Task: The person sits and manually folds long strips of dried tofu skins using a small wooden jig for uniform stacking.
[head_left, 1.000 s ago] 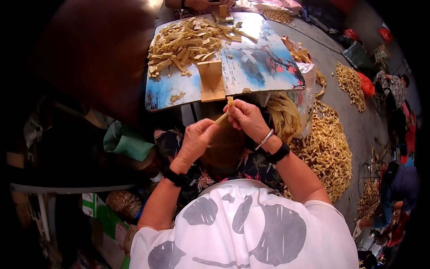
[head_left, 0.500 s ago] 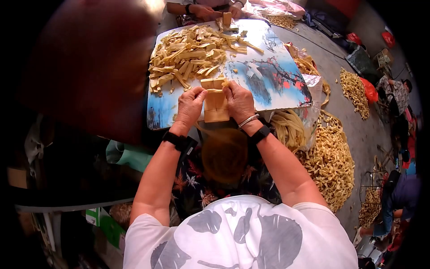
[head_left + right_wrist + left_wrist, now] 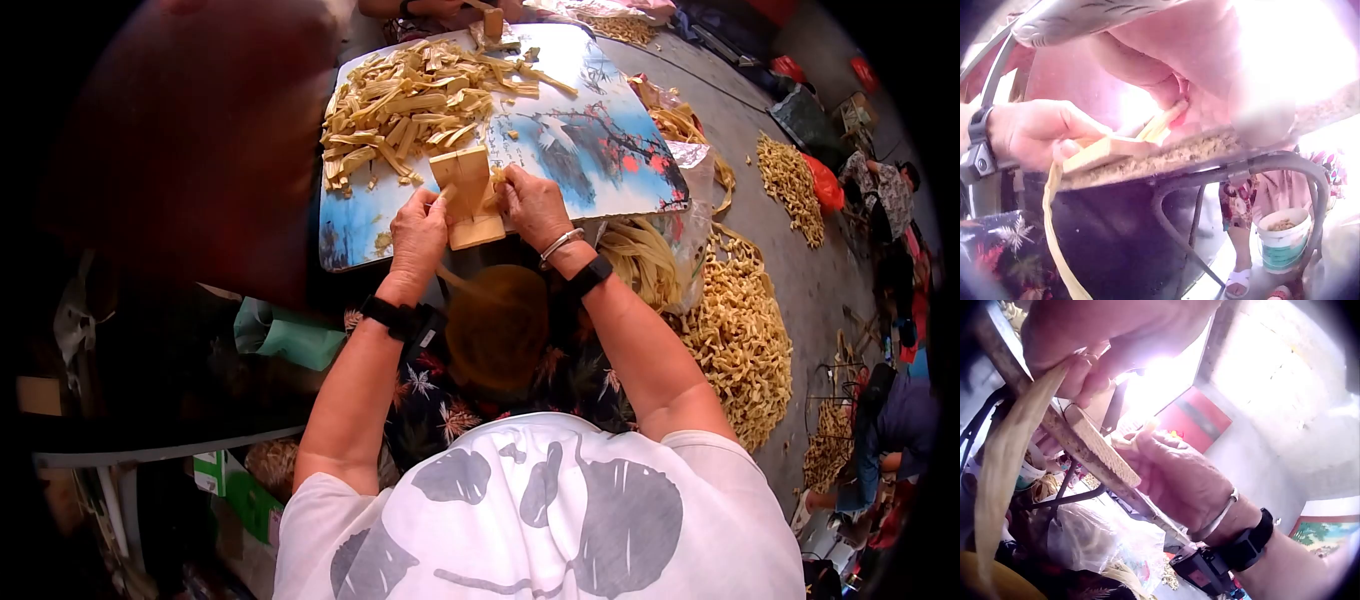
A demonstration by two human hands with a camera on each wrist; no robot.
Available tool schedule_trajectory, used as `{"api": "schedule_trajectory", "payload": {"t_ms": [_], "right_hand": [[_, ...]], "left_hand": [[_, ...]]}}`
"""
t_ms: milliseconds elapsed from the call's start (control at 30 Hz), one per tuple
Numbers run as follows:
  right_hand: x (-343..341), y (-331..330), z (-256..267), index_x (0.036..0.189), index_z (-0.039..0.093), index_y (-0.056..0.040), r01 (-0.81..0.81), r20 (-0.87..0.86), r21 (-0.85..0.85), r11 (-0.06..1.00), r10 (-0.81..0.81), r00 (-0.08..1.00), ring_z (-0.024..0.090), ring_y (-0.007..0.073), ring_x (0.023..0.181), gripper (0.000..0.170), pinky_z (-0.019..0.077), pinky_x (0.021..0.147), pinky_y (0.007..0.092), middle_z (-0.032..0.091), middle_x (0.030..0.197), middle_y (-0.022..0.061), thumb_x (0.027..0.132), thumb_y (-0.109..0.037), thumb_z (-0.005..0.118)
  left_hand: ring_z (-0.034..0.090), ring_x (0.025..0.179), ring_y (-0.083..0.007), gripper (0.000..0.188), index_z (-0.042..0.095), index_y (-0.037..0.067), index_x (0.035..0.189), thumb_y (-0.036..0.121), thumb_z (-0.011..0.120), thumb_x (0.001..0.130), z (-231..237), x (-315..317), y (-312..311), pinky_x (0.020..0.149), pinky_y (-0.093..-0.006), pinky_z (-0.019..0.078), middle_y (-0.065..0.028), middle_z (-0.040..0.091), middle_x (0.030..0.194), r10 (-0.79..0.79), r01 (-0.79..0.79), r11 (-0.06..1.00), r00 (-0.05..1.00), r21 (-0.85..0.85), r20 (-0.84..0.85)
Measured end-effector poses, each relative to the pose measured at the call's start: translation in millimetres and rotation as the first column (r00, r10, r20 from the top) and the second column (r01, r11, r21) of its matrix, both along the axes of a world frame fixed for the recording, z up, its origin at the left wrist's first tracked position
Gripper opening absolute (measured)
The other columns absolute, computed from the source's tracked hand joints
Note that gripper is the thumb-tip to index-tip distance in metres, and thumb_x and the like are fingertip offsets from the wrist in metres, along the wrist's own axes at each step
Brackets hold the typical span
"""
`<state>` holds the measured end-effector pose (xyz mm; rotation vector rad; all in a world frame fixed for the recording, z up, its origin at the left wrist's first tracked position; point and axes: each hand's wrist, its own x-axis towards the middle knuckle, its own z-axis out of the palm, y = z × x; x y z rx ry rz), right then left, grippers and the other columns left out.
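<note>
A wooden jig with an upright board and a base [image 3: 466, 195] stands at the near edge of the painted table. On its left side the left hand [image 3: 418, 235] pinches a pale yellow strip, whose long tail [image 3: 1013, 469] hangs down in the left wrist view. To the right of the jig, the right hand [image 3: 536, 208] pinches the strip's other end [image 3: 1159, 128] between thumb and fingers. The strip passes by the wooden board [image 3: 1107, 153] between the hands; its exact path there is partly hidden.
Cut yellow pieces [image 3: 400, 110] are heaped on the table [image 3: 610, 190]. Long strips [image 3: 640, 262] hang at its right, above a big pile of knotted pieces [image 3: 735, 350] on the floor. Another person's hands show at the far edge. A white bucket [image 3: 1284, 240] stands beyond the table.
From below the table edge, both hands have moved up and forward to the jig. The strip, stretched across the upright board half a second ago, is now lower, with the hands on either side.
</note>
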<state>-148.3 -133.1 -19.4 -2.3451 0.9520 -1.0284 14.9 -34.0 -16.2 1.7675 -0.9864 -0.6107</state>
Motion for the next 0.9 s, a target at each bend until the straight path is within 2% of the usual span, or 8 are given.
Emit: {"api": "schedule_trajectory", "payload": {"t_ms": [67, 300, 367, 467, 600, 733, 833, 900], "right_hand": [[-9, 7, 2, 0.094, 0.059, -0.0023, -0.11, 0.16, 0.236, 0.966, 0.073, 0.984, 0.068, 0.0311, 0.068, 0.009, 0.0545, 0.063, 0.0401, 0.068, 0.076, 0.0142, 0.094, -0.011, 0.057], [-55, 87, 14, 0.099, 0.063, -0.0009, -0.297, 0.227, 0.465, 0.834, 0.212, 0.95, 0.062, 0.0074, 0.061, 0.01, 0.0503, 0.057, 0.0232, 0.067, 0.074, 0.0032, 0.097, -0.009, 0.057], [-59, 102, 0, 0.103, 0.065, -0.0027, -0.28, 0.176, 0.545, 0.79, 0.219, 0.96, 0.062, 0.012, 0.058, 0.016, 0.0507, 0.057, 0.0258, 0.067, 0.072, 0.0037, 0.096, -0.016, 0.061], [-62, 114, -8, 0.11, 0.066, -0.0054, -0.165, -0.171, 0.315, 0.935, 0.227, 0.959, 0.064, 0.019, 0.064, 0.026, 0.0515, 0.062, 0.0293, 0.066, 0.077, 0.0071, 0.094, -0.025, 0.065], [-43, 128, -16, 0.109, 0.069, -0.0118, -0.241, 0.088, 0.066, 0.968, 0.235, 0.968, 0.063, 0.0305, 0.076, 0.028, 0.0523, 0.066, 0.0382, 0.061, 0.088, 0.0119, 0.089, -0.032, 0.068], [-43, 142, -16, 0.108, 0.066, -0.0105, -0.193, 0.223, 0.099, 0.976, 0.167, 0.96, 0.064, 0.0305, 0.074, 0.017, 0.0521, 0.063, 0.0365, 0.061, 0.083, 0.012, 0.09, -0.013, 0.065], [-59, 170, -7, 0.101, 0.064, -0.0083, -0.274, 0.16, 0.019, 0.962, 0.268, 0.95, 0.064, 0.0326, 0.071, 0.011, 0.0523, 0.062, 0.0374, 0.061, 0.08, 0.0124, 0.089, -0.01, 0.064], [-70, 194, -6, 0.096, 0.062, -0.0046, -0.365, 0.178, 0.003, 0.931, 0.359, 0.916, 0.065, 0.0339, 0.071, 0.009, 0.0533, 0.061, 0.0376, 0.063, 0.079, 0.014, 0.087, -0.004, 0.062]], "left_hand": [[0.048, 0.055, -0.0048, 0.013, 0.059, 0.004, 0.096, 0.014, 0.052, 0.1, 10, 0, 13, 0.051, -0.0192, 0.0386, -0.0014, 0.061, 0.074, -0.048, 0.036, 0.998, 0.953, -0.045, -0.3], [0.058, 0.077, -0.0067, 0.016, 0.065, 0.003, 0.105, 0.015, 0.058, 0.099, 12, -33, 77, 0.074, -0.0207, 0.0456, -0.0017, 0.067, 0.087, -0.154, 0.046, 0.974, 0.854, -0.223, -0.497], [0.06, 0.084, -0.0072, 0.016, 0.069, 0.004, 0.105, 0.016, 0.062, 0.096, 2, -38, 91, 0.082, -0.0224, 0.0457, -0.0001, 0.069, 0.094, -0.186, 0.076, 0.97, 0.84, -0.23, -0.51], [0.059, 0.083, -0.0057, 0.014, 0.071, 0.005, 0.104, 0.013, 0.064, 0.095, 0, -49, 106, 0.08, -0.0217, 0.0467, 0.0024, 0.069, 0.095, -0.161, 0.093, 0.983, 0.855, -0.159, -0.493], [0.061, 0.079, -0.0059, 0.016, 0.069, 0.004, 0.108, 0.012, 0.062, 0.096, -30, -62, 118, 0.071, -0.0191, 0.0502, -0.0013, 0.069, 0.097, -0.224, 0.159, 0.967, 0.906, -0.2, -0.358], [0.066, 0.085, -0.0144, 0.022, 0.065, 0.0, 0.11, 0.018, 0.058, 0.099, -25, -73, 135, 0.08, -0.0281, 0.0562, -0.0058, 0.067, 0.094, -0.048, 0.058, 0.998, 0.713, -0.009, -0.699], [0.066, 0.086, -0.0164, 0.025, 0.064, -0.002, 0.108, 0.02, 0.057, 0.1, -33, -75, 148, 0.077, -0.0283, 0.0566, -0.0062, 0.066, 0.092, 0.088, 0.204, 0.97, 0.216, 0.133, -0.972], [0.065, 0.083, -0.0156, 0.024, 0.065, -0.001, 0.108, 0.019, 0.059, 0.099, -36, -83, 150, 0.073, -0.0272, 0.0561, -0.0055, 0.066, 0.091, 0.054, 0.178, 0.979, 0.237, 0.098, -0.97]]}}
